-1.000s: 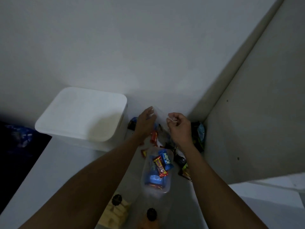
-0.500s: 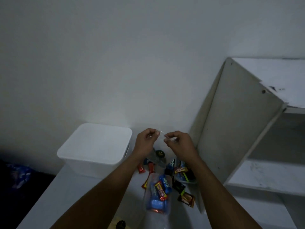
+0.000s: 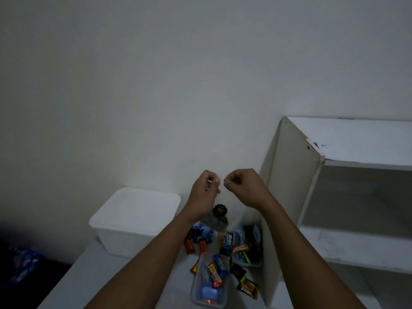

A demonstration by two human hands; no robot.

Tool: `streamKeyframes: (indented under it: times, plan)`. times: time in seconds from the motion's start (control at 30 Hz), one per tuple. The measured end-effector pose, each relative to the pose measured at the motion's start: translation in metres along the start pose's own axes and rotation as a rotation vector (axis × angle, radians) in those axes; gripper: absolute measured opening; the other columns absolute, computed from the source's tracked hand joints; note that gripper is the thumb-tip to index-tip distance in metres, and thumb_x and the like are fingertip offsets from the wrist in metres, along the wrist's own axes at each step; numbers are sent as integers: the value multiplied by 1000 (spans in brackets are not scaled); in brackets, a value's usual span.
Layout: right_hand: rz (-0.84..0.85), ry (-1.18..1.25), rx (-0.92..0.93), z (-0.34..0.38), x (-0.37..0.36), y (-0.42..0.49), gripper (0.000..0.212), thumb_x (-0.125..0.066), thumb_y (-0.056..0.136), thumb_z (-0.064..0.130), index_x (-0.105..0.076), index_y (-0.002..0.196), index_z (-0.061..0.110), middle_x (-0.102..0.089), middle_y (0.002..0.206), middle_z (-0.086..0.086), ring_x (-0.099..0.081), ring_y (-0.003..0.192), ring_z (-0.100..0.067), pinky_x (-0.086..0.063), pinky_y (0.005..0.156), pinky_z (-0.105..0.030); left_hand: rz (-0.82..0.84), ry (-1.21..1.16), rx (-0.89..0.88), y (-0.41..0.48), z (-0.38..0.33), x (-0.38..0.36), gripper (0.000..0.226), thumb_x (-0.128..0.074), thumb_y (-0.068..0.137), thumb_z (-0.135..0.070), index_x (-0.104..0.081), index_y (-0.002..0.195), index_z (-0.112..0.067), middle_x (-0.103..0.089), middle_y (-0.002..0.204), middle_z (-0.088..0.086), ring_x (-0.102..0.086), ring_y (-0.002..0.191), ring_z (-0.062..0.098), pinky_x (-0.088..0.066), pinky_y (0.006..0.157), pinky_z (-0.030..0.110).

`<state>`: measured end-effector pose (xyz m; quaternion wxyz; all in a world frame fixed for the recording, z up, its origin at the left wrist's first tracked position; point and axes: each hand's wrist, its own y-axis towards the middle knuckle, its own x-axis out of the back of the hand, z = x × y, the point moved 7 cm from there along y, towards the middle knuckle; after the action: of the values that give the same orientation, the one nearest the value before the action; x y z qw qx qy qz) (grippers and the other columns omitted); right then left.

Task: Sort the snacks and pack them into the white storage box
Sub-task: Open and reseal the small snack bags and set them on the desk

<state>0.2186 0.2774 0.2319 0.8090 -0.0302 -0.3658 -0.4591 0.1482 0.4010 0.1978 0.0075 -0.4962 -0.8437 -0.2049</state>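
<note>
Raised up and right of the lidded white plastic storage box (image 3: 136,210): left hand (image 3: 205,191) and right hand (image 3: 244,188), close together, fingers curled, pinching a thin clear plastic film (image 3: 223,180), barely visible. Box nearer the left hand. Bright-wrapped snacks (image 3: 227,240) just right of the box, below both hands.

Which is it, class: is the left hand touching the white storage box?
Apart. The head view shows the left hand above and right of the white storage box, bare wall between them.
</note>
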Motion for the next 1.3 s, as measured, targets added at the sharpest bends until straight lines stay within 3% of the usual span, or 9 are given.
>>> streamKeyframes:
  times: [0.1,0.23,0.53,0.67,0.83,0.9,1.0,1.13,1.3]
  plan:
    - [39,-73,33,9,4,-7,17,-57,98,25,-65,85,17,-59,69,7,-50,60,-8,-42,60,-27,-35,-15,-27,-8,-16,1,18,-48,102,-22,-57,101,-6,-63,86,3,-61,70,6,-54,71,29]
    - [1,-133,63,11,14,-22,21,-51,100,30,-53,79,32,-58,74,9,-54,67,-11,-47,69,-34,-46,-91,-17,-23,-32,-3,16,-55,99,-18,-62,102,-4,-65,86,5,-63,71,11,-56,70,34]
    - [-25,79,96,27,57,-67,18,-67,92,26,-72,85,10,-69,76,3,-63,71,-7,-46,66,-24,-201,-158,22,-66,-63,-7,13,-50,101,-19,-58,94,-12,-58,77,3,-58,74,14,-57,75,42]
    - [-43,143,129,33,72,-82,16,-73,88,26,-77,89,10,-74,82,0,-69,79,-12,-53,74,-29,-140,-212,25,-79,-81,-9,15,-55,99,-20,-65,94,-10,-60,77,6,-59,75,18,-58,73,44]
    - [-49,369,107,42,85,-102,14,-78,83,24,-77,89,12,-75,75,-4,-71,69,-14,-52,63,-17,-227,-228,10,-95,-96,-7,16,-55,99,-18,-67,94,-9,-57,73,5,-57,70,14,-59,69,37]
    - [-49,582,9,38,85,-111,14,-78,84,22,-76,91,11,-76,80,-6,-73,71,-14,-57,69,-28,-285,-279,38,-100,-97,-8,17,-53,100,-19,-66,94,-10,-56,72,4,-55,69,13,-59,70,35]
    - [-32,674,-80,33,81,-118,13,-71,89,24,-73,96,13,-75,86,-7,-72,83,-17,-56,86,-48,-254,-397,72,-107,-103,-15,15,-55,98,-16,-67,92,-9,-56,75,7,-56,71,15,-57,70,36]
    - [-61,632,-32,40,88,-124,5,-69,92,24,-72,93,20,-74,84,-4,-69,89,-20,-53,91,-46,-166,-391,107,-114,-114,-23,18,-69,90,-16,-68,101,-3,-62,82,10,-59,74,18,-59,71,38]
    - [-59,765,-55,47,84,-130,12,-73,88,27,-76,91,17,-73,81,-2,-68,89,-19,-55,85,-47,-245,-390,93,-118,-127,-24,4,-70,89,-15,-70,88,-12,-63,80,4,-57,73,17,-55,64,33]
